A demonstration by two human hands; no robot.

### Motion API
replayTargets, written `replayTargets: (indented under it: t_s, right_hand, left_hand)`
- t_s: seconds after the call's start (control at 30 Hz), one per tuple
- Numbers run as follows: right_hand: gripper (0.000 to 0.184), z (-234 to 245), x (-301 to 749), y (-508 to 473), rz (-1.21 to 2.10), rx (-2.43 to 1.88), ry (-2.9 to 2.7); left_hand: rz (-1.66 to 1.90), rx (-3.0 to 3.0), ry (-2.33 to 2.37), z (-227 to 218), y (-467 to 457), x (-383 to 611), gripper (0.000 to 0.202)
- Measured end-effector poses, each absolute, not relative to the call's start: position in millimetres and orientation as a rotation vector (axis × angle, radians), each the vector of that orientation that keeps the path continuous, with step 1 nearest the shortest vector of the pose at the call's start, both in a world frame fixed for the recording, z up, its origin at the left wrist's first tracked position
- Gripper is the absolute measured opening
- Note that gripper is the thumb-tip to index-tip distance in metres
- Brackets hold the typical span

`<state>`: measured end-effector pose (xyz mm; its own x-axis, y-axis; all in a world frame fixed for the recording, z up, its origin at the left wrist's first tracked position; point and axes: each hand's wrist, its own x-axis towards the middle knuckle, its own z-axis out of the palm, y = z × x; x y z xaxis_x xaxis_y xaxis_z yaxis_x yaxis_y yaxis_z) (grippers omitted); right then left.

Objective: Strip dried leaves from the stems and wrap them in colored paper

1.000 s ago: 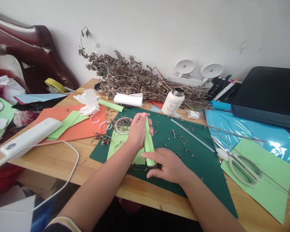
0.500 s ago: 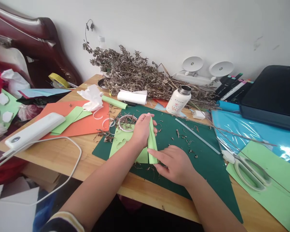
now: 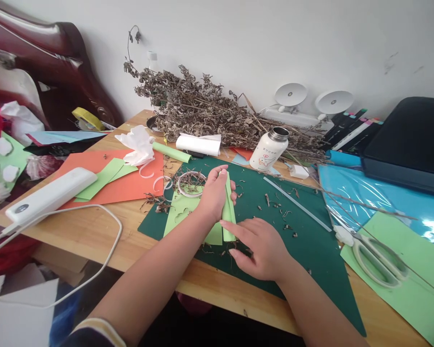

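My left hand (image 3: 216, 195) is wrapped round the upper part of a rolled green paper (image 3: 229, 212). The roll tilts over the dark green cutting mat (image 3: 310, 274). My right hand (image 3: 262, 248) is at its lower end, with the index fingertip against the roll's left edge and the thumb apart below. Under my left wrist lies a flat light green sheet (image 3: 177, 224) with curled scraps on it. A tape ring (image 3: 180, 189) with dried twigs inside rests at the sheet's top. Dry leaf bits are scattered over the mat.
Dried plants (image 3: 202, 106) lie along the wall, behind an uncapped white bottle (image 3: 270, 149). A clear glue stick (image 3: 296, 203) crosses the mat. Scissors (image 3: 377, 260) lie on green paper at the right. A white power bank (image 3: 54, 190) with a cable stands left, near orange paper (image 3: 104, 166).
My right thumb has come away from the lower end of the roll, opening a gap between thumb and index finger. My left hand keeps its hold, with the roll nearly in the same place.
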<state>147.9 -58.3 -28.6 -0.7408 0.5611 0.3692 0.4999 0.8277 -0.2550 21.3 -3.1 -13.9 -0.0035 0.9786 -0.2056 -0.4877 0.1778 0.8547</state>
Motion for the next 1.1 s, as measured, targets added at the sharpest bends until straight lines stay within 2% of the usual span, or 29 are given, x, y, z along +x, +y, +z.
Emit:
replayTargets:
  t_s: [0.13,0.43,0.63,0.83,1.1]
  right_hand:
    - [0.044,-27,150,-57,0.229,-0.761,-2.587]
    - [0.036,-37,144,-60,-0.022,-0.872,-2.496]
    - [0.04,-32,149,-57,0.158,-0.82,-2.559]
    - [0.059,-28,152,-55,0.235,-0.681,-2.572]
    - [0.054,-30,155,-53,0.223,-0.705,-2.595]
  left_hand:
    - [1.295,0.659,0.974,-15,-3,21,0.024]
    - [1.284,0.661,1.011,-18,-4,26,0.032]
    - [1.297,0.676,0.993,-19,-2,27,0.021]
    - [1.304,0.616,0.988,-15,-1,23,0.014]
    - [1.305,0.602,0.997,-16,-1,23,0.01]
